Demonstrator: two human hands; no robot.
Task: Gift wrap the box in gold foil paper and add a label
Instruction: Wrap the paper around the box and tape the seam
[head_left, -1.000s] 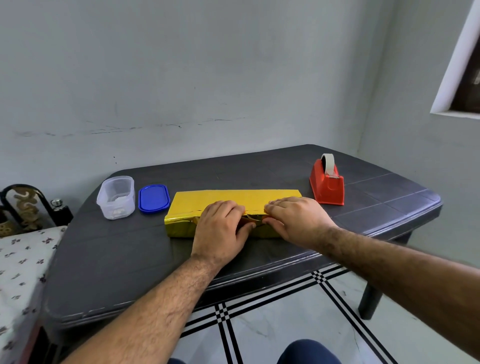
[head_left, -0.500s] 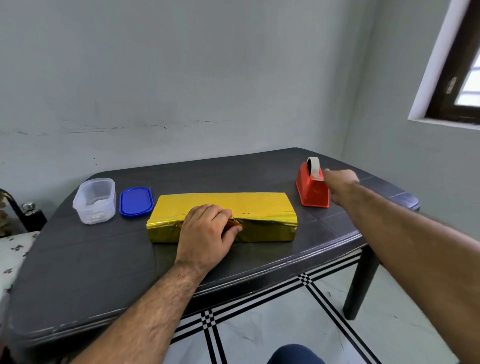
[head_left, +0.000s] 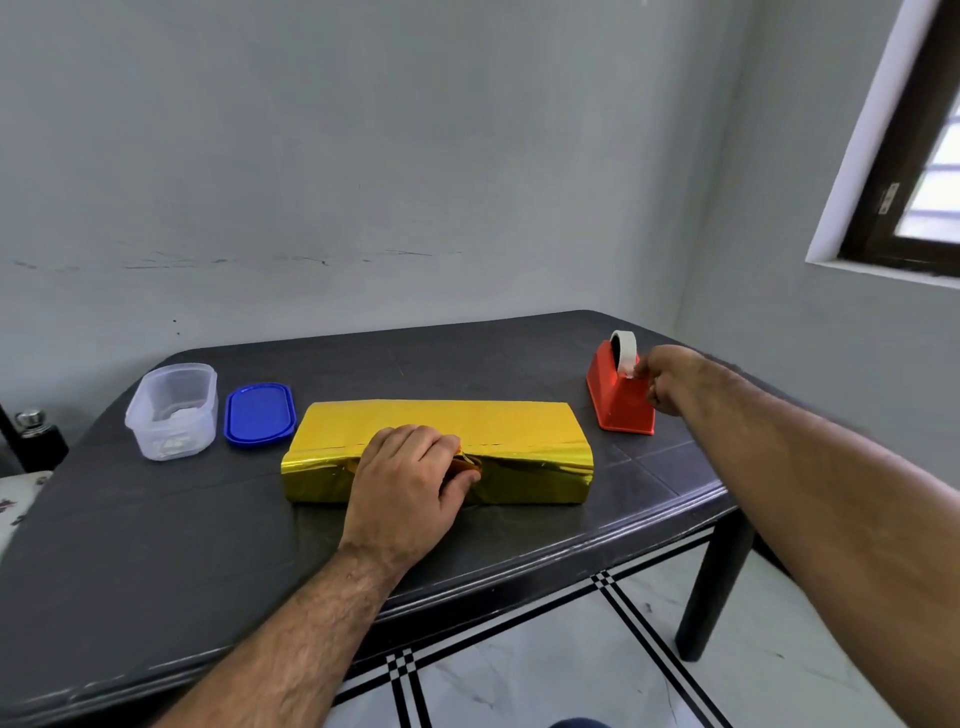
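A person sits or stands at a dark table (head_left: 156, 545), both bare forearms reaching forward. The left hand (head_left: 410, 483) lies on the near long edge of a long box wrapped in gold foil paper (head_left: 441, 423), fingers curled over the top and thumb against the front face. It grips the overlapping foil seam, probably so the wrap cannot spring open while tape is fetched. The box lies lengthwise directly under and beyond this hand, extending to either side of it.

The right hand (head_left: 667, 384) reaches well to the right of the box, to a red tape dispenser (head_left: 618, 400). Its fingertips seem to pinch the loose end of the pale tape roll (head_left: 625, 353), though the pinch is small in view and hard to confirm. The dispenser stands just beyond the box's right end, within easy reach.

Further left of the left hand sit a blue oval lid (head_left: 258, 414) and, beside it, a clear plastic tub (head_left: 171, 410) holding something pale.

The table has a moulded rim and stands on a white floor with black stripes. Grey walls meet in a corner behind; a dark-framed window (head_left: 914, 171) is at upper right.
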